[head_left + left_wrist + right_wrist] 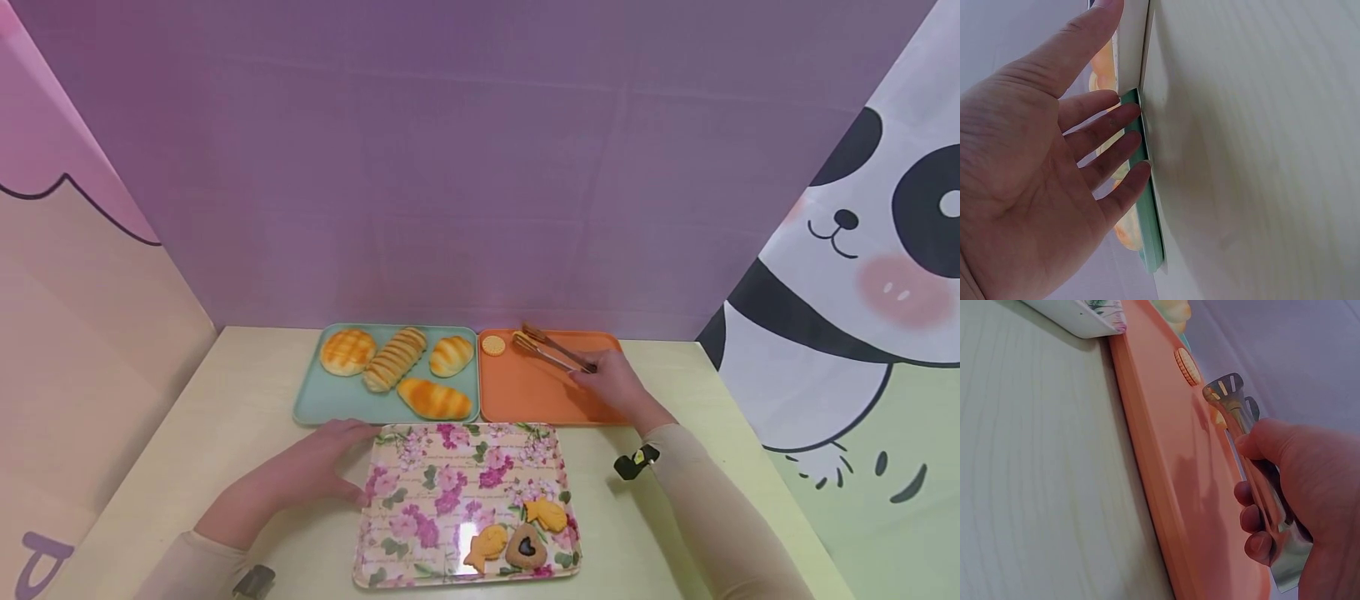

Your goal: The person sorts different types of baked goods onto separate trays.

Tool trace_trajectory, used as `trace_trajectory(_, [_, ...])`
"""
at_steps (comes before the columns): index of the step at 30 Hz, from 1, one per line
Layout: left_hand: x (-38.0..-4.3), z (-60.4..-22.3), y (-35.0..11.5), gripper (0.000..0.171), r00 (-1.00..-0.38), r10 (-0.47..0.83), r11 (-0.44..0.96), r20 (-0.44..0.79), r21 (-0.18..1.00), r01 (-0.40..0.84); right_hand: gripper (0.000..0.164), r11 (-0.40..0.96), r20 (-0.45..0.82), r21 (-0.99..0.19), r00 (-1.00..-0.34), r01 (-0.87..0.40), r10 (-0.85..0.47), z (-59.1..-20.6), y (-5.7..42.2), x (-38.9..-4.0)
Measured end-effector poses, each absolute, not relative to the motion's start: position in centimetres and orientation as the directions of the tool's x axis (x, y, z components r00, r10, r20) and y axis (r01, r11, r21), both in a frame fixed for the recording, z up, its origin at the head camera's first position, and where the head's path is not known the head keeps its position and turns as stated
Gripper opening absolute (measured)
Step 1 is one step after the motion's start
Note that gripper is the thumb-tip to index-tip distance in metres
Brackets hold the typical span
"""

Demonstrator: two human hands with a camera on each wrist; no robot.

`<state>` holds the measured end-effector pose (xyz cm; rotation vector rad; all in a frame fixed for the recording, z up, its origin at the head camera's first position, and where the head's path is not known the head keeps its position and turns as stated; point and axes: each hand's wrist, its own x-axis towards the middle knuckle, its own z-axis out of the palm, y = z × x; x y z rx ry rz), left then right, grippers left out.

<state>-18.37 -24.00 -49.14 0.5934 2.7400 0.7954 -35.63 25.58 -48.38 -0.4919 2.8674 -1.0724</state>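
My right hand (609, 381) grips metal tongs (1254, 465) over the orange tray (540, 404). The tong arms stand apart in the head view. By their tips in the right wrist view shows a small yellow piece (1217, 417), partly hidden; whether the tongs pinch it I cannot tell. A round cookie (492, 345) lies in that tray's back left corner. My left hand (318, 467), fingers extended, is at the left edge of the floral tray (427, 500); contact is unclear. Two fish-shaped cookies (547, 515) and a heart-centred cookie (526, 547) lie on the floral tray's front right.
Left of the orange tray is a light green tray (337, 410) with a round bun (348, 352), a striped long loaf (395, 359), a small roll (452, 357) and an oval bread (435, 399). Behind the trays rises a purple cloth wall (480, 192).
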Motion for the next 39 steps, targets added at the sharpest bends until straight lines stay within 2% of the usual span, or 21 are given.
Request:
trace_trajectory(4, [-18.5, -49.3, -24.0, 0.106, -0.89, 0.444, 0.769, -0.101, 0.553, 0.321, 0.036, 0.715, 0.068, -0.641, -0.948, -0.28, -0.311, -48.7, 25.5, -35.9])
trace_trajectory(13, [-18.6, -49.7, -24.2, 0.105, -0.888, 0.45, 0.771, -0.092, 0.542, 0.335, 0.045, 0.71, 0.033, -0.653, -0.946, -0.264, -0.321, -49.1, 25.5, -36.2])
trace_trajectory(25, [-18.4, -49.4, -24.1, 0.105, -0.89, 0.445, 0.769, -0.099, 0.551, 0.324, 0.054, 0.693, 0.047, -0.671, -0.948, -0.265, -0.316, -49.0, 25.8, -35.5])
trace_trajectory(32, [-18.3, -49.3, -24.1, 0.106, -0.89, 0.445, 0.766, -0.098, 0.556, 0.322, 0.053, 0.662, 0.06, -0.693, -0.939, -0.284, -0.339, -48.2, 26.8, -33.5])
trace_trajectory(39, [-18.3, -49.1, -24.0, 0.105, -0.893, 0.436, 0.771, -0.112, 0.559, 0.306, 0.046, 0.621, 0.033, -0.7, -0.885, -0.353, -0.465, -47.5, 28.4, -29.5])
